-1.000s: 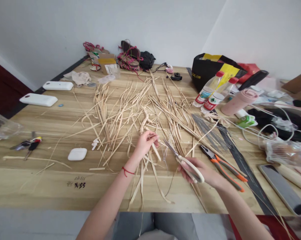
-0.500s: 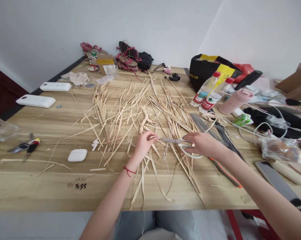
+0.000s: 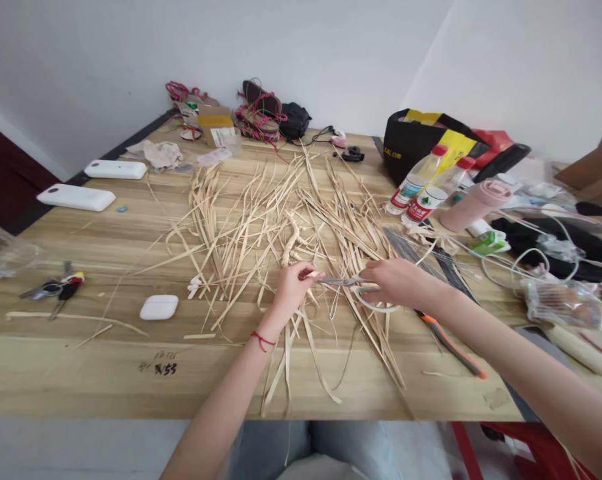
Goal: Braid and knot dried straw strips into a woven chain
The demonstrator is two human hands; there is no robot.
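Observation:
My left hand (image 3: 295, 285) is closed, fingertips pinching a pale straw strip beside a knotted, twisted straw piece (image 3: 291, 241). My right hand (image 3: 398, 280) grips a pair of scissors (image 3: 378, 307) with light-coloured handles. The scissor blades point left, and their tips meet the strip at my left fingertips. Whether the blades are fully closed is hard to make out. Many loose flat straw strips (image 3: 243, 247) spread over the table around both hands. A thin bent wire (image 3: 335, 303) lies just below the blades.
Orange-and-grey pliers (image 3: 453, 347) lie right of the straw. A white earbud case (image 3: 159, 307) and keys (image 3: 63, 288) are on the left. Two water bottles (image 3: 415, 180), a pink tumbler (image 3: 475, 203) and a black bag (image 3: 405, 143) stand at the back right.
My right hand has moved slightly left with the scissors, bringing the blade tips against my left fingertips. My left hand keeps its pinch. The whole view has shifted a little.

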